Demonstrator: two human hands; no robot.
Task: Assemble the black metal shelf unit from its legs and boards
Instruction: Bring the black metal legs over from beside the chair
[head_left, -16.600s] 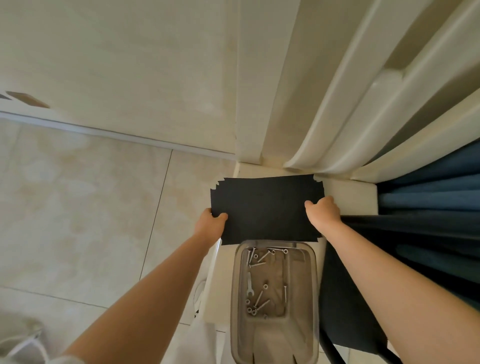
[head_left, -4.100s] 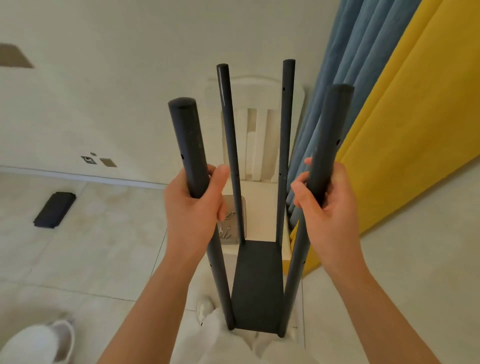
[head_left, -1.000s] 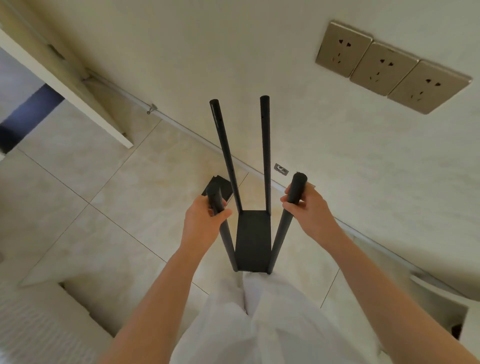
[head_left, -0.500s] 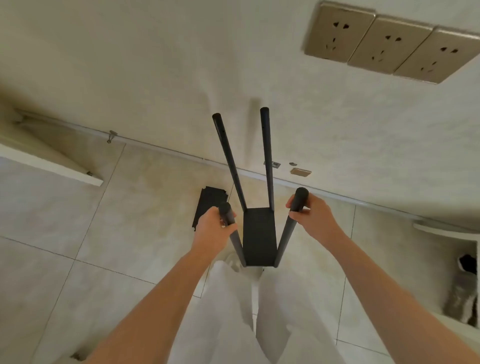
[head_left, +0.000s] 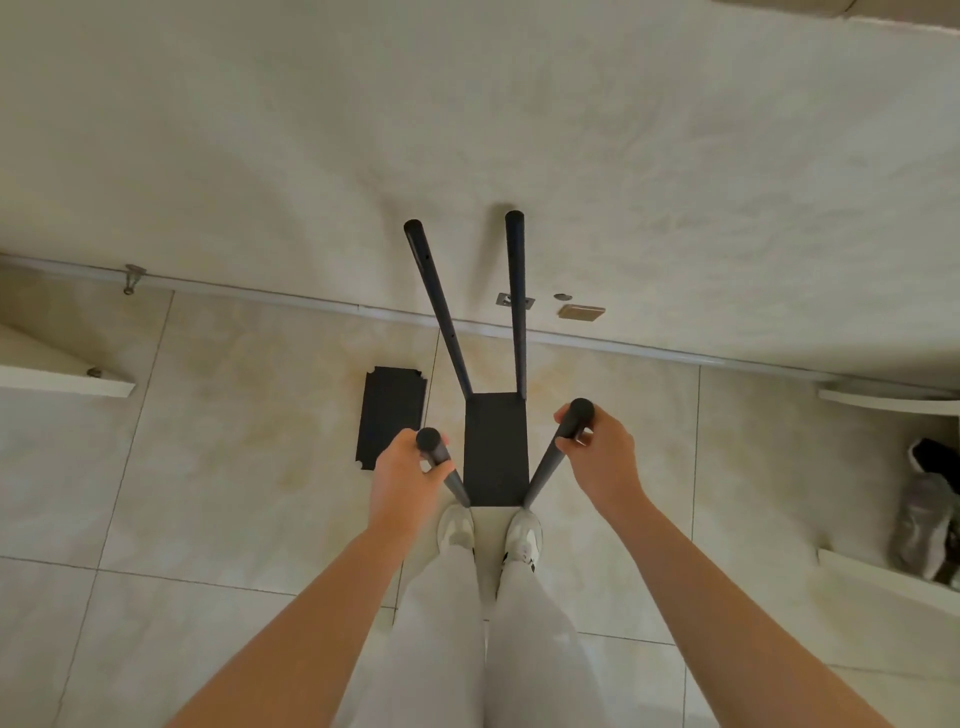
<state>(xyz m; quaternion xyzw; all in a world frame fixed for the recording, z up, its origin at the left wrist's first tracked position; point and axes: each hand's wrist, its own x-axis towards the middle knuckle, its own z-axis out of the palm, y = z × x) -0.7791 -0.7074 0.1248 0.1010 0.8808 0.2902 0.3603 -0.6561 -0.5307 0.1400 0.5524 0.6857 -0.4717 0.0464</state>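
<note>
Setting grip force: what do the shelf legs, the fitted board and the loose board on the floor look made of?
Legs: likely metal tube, matte black coating; slim, round, straight, small drilled holes.
Fitted board: probably thin sheet metal, matte black, no glare.
Loose board: same flat matte black, notched corners; likely metal too, not certain.

From here I count four legs: near left leg (head_left: 431, 444), near right leg (head_left: 545, 473), far left leg (head_left: 440, 312), far right leg (head_left: 517, 306). Two boards: fitted board (head_left: 496, 452) between the legs, loose board (head_left: 390, 418) on the floor (head_left: 234, 467). Two hands, left hand (head_left: 405, 480) and right hand (head_left: 602, 457), one leg gripped in each. Two white shoes (head_left: 456, 526). One doorstop (head_left: 132, 275) by the baseboard.
</note>
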